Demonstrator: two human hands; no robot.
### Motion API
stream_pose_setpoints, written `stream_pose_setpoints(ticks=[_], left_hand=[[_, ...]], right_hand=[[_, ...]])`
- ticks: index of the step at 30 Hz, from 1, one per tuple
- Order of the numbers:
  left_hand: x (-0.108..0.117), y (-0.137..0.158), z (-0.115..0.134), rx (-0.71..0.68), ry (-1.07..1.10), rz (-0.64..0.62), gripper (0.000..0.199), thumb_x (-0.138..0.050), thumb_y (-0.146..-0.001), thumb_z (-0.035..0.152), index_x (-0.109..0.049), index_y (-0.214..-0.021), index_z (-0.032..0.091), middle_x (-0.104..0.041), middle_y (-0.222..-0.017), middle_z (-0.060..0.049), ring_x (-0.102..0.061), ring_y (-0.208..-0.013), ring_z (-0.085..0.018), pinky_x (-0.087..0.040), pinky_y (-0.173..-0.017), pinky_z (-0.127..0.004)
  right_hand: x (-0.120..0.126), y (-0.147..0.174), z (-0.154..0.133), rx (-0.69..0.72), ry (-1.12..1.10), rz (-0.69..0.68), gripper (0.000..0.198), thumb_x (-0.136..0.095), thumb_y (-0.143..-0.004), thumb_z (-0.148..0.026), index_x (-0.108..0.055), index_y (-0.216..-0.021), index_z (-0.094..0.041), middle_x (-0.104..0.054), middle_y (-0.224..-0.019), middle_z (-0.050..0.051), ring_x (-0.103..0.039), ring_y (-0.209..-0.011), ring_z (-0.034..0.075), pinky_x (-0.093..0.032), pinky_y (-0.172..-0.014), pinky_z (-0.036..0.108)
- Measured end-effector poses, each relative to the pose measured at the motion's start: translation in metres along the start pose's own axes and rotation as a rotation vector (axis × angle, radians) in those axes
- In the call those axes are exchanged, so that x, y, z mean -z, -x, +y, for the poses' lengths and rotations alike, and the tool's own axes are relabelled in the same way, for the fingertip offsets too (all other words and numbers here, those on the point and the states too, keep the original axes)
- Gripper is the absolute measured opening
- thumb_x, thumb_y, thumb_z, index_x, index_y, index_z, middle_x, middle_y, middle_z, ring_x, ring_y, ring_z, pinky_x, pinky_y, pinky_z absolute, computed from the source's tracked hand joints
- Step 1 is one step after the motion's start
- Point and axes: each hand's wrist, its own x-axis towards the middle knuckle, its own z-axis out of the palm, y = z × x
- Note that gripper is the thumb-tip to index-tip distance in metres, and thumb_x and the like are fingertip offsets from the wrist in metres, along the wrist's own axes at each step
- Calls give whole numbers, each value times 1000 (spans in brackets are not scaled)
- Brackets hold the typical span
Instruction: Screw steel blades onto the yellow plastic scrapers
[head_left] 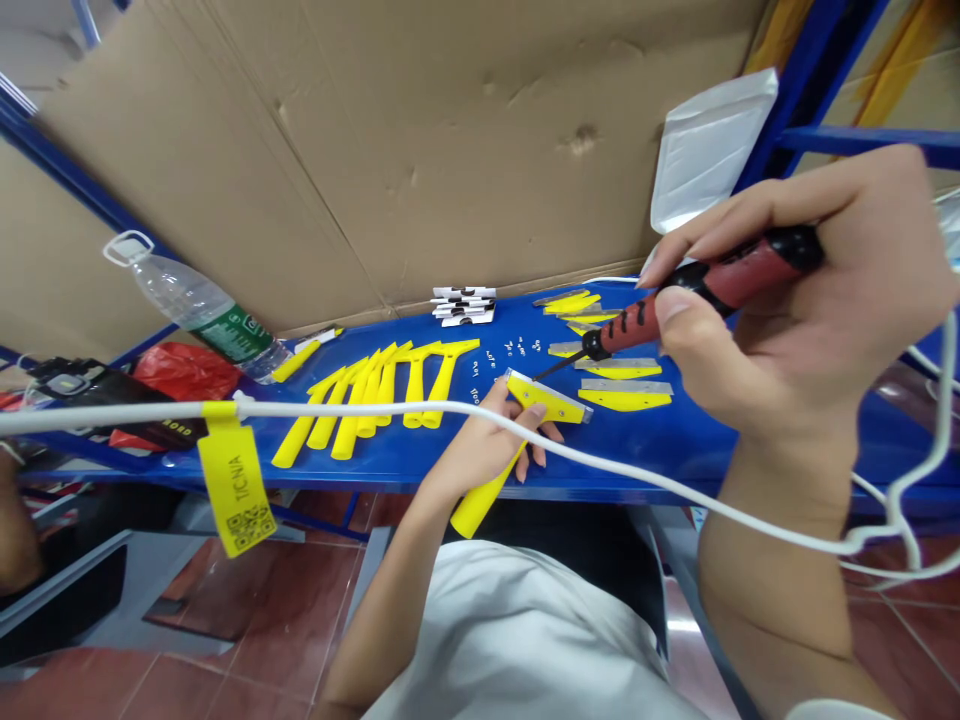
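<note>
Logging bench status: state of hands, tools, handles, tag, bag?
Left hand: gripping yellow plastic scraper
Right hand: gripping red-and-black screwdriver
Screwdriver: angled toward scraper; contact unclear
Scraper: held, screws in head
Yellow plastic handles: side by side
Yellow tag: hanging from white cable
Red plastic bag: crumpled

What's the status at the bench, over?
Left hand gripping yellow scraper. Right hand holding red screwdriver, tip by scraper's head. White cable crossing in front of scraper.

Yellow tag (223, 482) on white cable (360, 409) read roughly "T/CN/A", plus QR code (250, 530). Black item (139, 400) had lettering ending "ORD". Green bottle label (229, 333) and bench (409, 468) scribbles weren't legible.
</note>
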Motion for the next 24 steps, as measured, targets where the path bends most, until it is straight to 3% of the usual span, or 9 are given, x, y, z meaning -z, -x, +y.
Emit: stream_pose_setpoints(ticks=[5, 10, 15, 17, 19, 21, 24], left_hand=[[0, 2, 6, 8, 32, 50, 56, -81, -96, 63, -57, -121, 19, -75, -85, -2, -69, -52, -15, -54, -43, -24], [10, 7, 17, -22, 84, 101, 50, -78, -99, 61, -63, -114, 16, -80, -91, -10, -75, -63, -19, -61, -53, -28], [20, 12, 31, -129, -167, 247, 35, -72, -106, 50, -70, -98, 17, -82, -96, -9, -71, -57, -15, -57, -56, -28], [18, 13, 32, -182, -324, 288, 28, -72, -107, 45, -77, -103, 18, -83, -101, -10, -77, -70, -20, -62, -64, -31], [13, 12, 29, -265, -471, 291, 20, -72, -107, 36, -83, -116, 21, -84, -120, -11, -82, -102, -28, -68, -88, -40], [9, 11, 23, -333, -586, 249, 24, -73, -107, 28, -85, -127, 25, -80, -139, -11, -75, -132, -33, -60, -116, -51], [6, 9, 11, -354, -705, 206, 28, -73, -106, 25, -86, -131, 27, -78, -144, -11, -69, -144, -36, -52, -128, -57]], right_hand=[[1, -2, -5, -17, 2, 41, 22, -77, -76, -32, -65, -93, -25, -56, -88, -1, -76, -79, 20, -55, -65, 38], [4, -4, -11, -65, 38, 50, 26, -79, -81, -38, -63, -94, -22, -56, -92, 1, -76, -85, 20, -56, -70, 35], [2, -5, -8, -36, 40, 89, 25, -77, -81, -40, -61, -92, -23, -52, -89, 1, -77, -84, 21, -55, -69, 36], [1, -5, -8, -31, 40, 92, 23, -76, -81, -38, -61, -92, -24, -50, -87, 0, -77, -83, 21, -55, -69, 36], [0, -5, -8, -28, 66, 79, 21, -75, -81, -37, -62, -92, -25, -49, -81, -1, -76, -81, 21, -53, -68, 37], [2, -4, -8, -27, 97, 65, 19, -74, -82, -37, -63, -92, -25, -52, -78, -1, -75, -79, 21, -51, -68, 38], [4, -3, -7, -40, 135, 59, 20, -73, -82, -40, -63, -91, -26, -62, -80, -1, -72, -76, 20, -49, -69, 39]])
